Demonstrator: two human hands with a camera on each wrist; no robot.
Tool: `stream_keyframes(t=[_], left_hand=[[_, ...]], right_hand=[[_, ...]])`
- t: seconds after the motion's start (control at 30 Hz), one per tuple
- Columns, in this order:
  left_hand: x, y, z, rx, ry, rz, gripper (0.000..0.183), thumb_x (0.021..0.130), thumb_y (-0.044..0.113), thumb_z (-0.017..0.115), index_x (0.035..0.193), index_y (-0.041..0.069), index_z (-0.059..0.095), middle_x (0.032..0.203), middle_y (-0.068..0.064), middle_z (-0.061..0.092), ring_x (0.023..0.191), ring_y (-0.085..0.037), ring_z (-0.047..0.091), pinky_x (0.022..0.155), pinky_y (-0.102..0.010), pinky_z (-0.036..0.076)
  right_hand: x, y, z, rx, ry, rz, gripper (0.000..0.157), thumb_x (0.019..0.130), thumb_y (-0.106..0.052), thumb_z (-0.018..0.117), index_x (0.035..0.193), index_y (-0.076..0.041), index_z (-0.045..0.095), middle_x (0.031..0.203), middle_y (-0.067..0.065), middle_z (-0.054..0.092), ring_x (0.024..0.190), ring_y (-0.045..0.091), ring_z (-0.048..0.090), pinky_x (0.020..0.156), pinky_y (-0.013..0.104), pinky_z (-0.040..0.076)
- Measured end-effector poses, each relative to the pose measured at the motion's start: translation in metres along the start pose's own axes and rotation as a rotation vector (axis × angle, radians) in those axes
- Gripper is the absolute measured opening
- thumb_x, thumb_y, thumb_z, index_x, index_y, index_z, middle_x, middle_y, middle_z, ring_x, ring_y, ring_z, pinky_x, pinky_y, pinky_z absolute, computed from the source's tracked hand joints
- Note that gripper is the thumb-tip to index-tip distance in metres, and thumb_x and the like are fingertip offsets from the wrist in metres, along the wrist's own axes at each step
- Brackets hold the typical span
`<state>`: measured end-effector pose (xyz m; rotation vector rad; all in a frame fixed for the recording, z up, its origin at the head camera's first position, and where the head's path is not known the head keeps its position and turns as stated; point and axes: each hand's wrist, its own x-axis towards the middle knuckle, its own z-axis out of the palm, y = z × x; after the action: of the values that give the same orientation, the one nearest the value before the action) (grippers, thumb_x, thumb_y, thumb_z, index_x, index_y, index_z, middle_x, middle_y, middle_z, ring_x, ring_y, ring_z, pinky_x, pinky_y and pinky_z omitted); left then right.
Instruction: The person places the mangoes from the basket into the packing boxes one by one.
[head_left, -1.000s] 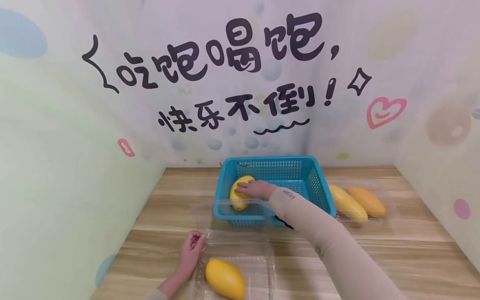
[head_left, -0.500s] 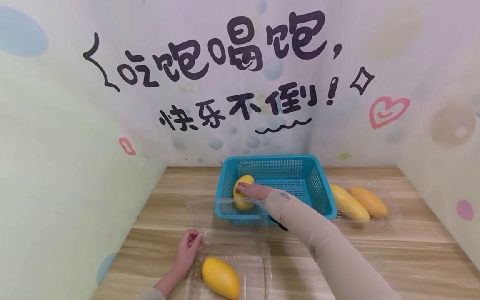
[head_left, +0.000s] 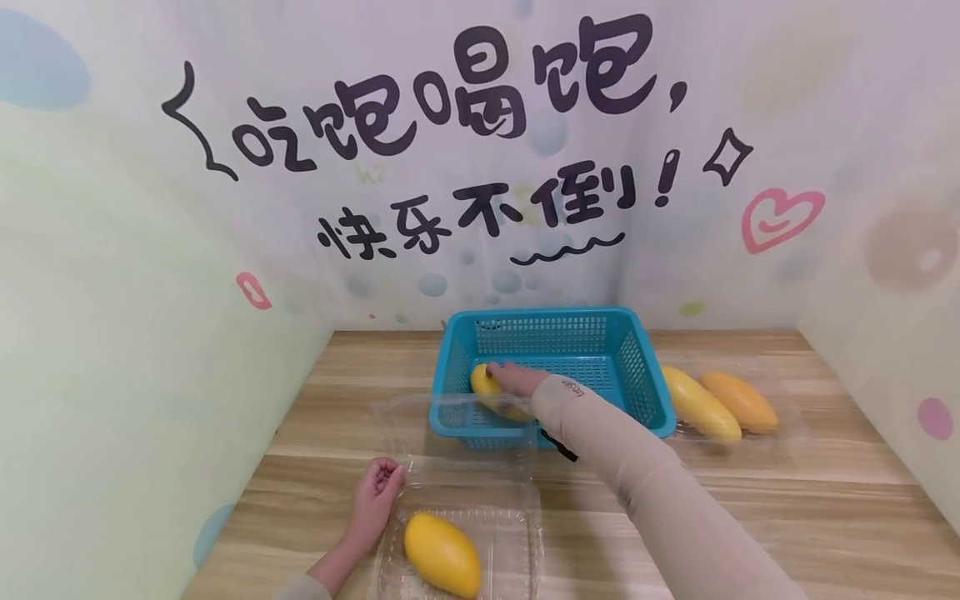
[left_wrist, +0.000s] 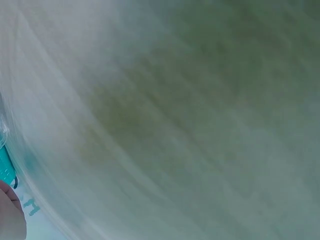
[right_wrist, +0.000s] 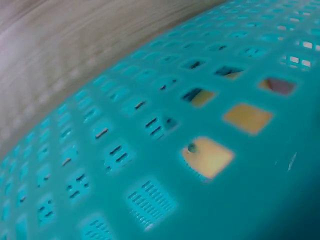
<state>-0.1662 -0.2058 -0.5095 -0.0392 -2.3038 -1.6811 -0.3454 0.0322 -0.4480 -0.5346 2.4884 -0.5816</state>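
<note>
In the head view my right hand [head_left: 517, 377] reaches into the blue plastic basket [head_left: 551, 312], its fingers around a yellow mango [head_left: 483, 382] at the basket's left end. Patches of that mango [right_wrist: 207, 157] show through the holes of the basket wall [right_wrist: 150, 135] in the right wrist view. My left hand [head_left: 378, 487], fingers curled, holds the left edge of an open clear plastic clamshell box [head_left: 506, 533]. Inside the box lies another yellow mango [head_left: 442, 554]. The box's raised lid [head_left: 457, 433] overlaps the basket's front. The left wrist view is mostly blurred.
Right of the basket, a yellow mango [head_left: 701, 404] and an orange one [head_left: 741, 402] lie in another clear plastic box [head_left: 787, 421]. All stand on a wood-grain table [head_left: 315, 433]. A printed curtain [head_left: 390, 283] hangs right behind the basket.
The mango in the basket has turned from nearly upright to slanting down to the right under my right hand. My left hand and the open clamshell box have shifted slightly left.
</note>
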Motion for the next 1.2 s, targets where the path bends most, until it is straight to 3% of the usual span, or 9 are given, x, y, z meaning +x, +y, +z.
stream_keyframes(t=[0.2,0.27,0.33,0.5,0.7,0.87,0.97,1.07,1.2], left_hand=[[-0.001,0.003,0.001,-0.002,-0.004,-0.008,0.007,0.088,-0.004,0.054,0.085,-0.009,0.051,0.072,-0.015,0.055,0.056,-0.001,0.042,0.05,-0.015,0.038],[0.0,0.004,0.001,0.0,-0.008,-0.011,0.007,0.088,-0.004,0.054,0.085,-0.009,0.05,0.072,-0.014,0.056,0.057,-0.001,0.042,0.05,-0.015,0.038],[0.0,0.005,0.001,0.002,-0.011,-0.013,0.007,0.088,-0.003,0.054,0.085,-0.008,0.05,0.073,-0.014,0.056,0.056,-0.001,0.041,0.05,-0.016,0.037],[0.002,0.006,0.001,-0.002,-0.021,-0.023,0.007,0.088,-0.002,0.054,0.086,-0.008,0.051,0.073,-0.014,0.055,0.055,-0.001,0.04,0.049,-0.016,0.037],[0.001,0.006,0.001,-0.001,-0.014,-0.018,0.007,0.087,-0.003,0.055,0.085,-0.009,0.051,0.073,-0.012,0.056,0.055,-0.001,0.041,0.049,-0.015,0.037],[-0.001,0.006,0.0,0.007,-0.001,-0.014,0.007,0.087,-0.004,0.056,0.085,-0.008,0.051,0.072,-0.008,0.056,0.054,-0.001,0.042,0.049,-0.016,0.038],[-0.002,0.006,0.0,0.008,0.0,-0.019,0.007,0.086,-0.003,0.056,0.085,-0.008,0.051,0.072,-0.007,0.056,0.055,0.0,0.042,0.049,-0.016,0.038],[-0.002,0.006,0.001,-0.001,0.002,-0.025,0.007,0.086,-0.004,0.056,0.085,-0.008,0.051,0.071,-0.007,0.056,0.054,0.0,0.042,0.049,-0.015,0.038],[-0.002,0.006,0.001,-0.005,0.005,-0.005,0.007,0.086,-0.005,0.056,0.084,-0.009,0.05,0.07,-0.013,0.056,0.053,0.0,0.042,0.048,-0.015,0.037]], right_hand=[[-0.019,0.006,-0.002,0.03,-0.061,0.054,0.048,0.1,-0.032,0.029,0.146,-0.022,0.019,0.15,0.015,0.02,0.137,0.034,0.018,0.106,0.053,0.023],[-0.02,0.009,-0.002,0.016,-0.063,0.039,0.049,0.099,-0.028,0.033,0.146,-0.019,0.021,0.148,0.015,0.023,0.136,0.034,0.021,0.104,0.051,0.026],[-0.019,0.012,-0.004,-0.043,-0.062,0.007,0.052,0.094,-0.021,0.047,0.142,-0.014,0.029,0.139,0.016,0.037,0.127,0.032,0.035,0.098,0.049,0.033],[-0.018,0.018,-0.017,-0.093,-0.029,0.019,0.067,0.078,-0.024,0.067,0.133,-0.007,0.032,0.107,0.012,0.05,0.092,0.026,0.048,0.078,0.043,0.042],[-0.034,0.011,-0.062,0.03,0.037,0.029,0.081,0.075,-0.031,0.067,0.138,-0.006,0.022,0.113,0.012,0.046,0.093,0.025,0.049,0.076,0.04,0.045],[-0.064,-0.014,-0.104,0.112,0.092,-0.096,0.078,0.075,-0.033,0.065,0.136,-0.008,0.023,0.114,0.012,0.045,0.094,0.025,0.049,0.077,0.036,0.045],[-0.088,-0.034,-0.118,0.158,0.135,-0.214,0.077,0.076,-0.032,0.064,0.136,-0.009,0.022,0.113,0.012,0.046,0.092,0.025,0.051,0.077,0.034,0.044],[-0.117,-0.056,-0.12,0.161,0.187,-0.288,0.08,0.074,-0.033,0.064,0.137,-0.01,0.021,0.112,0.01,0.047,0.09,0.023,0.052,0.075,0.033,0.045],[-0.155,-0.075,-0.105,0.192,0.194,-0.349,0.081,0.073,-0.034,0.065,0.139,-0.012,0.023,0.111,0.008,0.05,0.09,0.022,0.053,0.075,0.033,0.046]])
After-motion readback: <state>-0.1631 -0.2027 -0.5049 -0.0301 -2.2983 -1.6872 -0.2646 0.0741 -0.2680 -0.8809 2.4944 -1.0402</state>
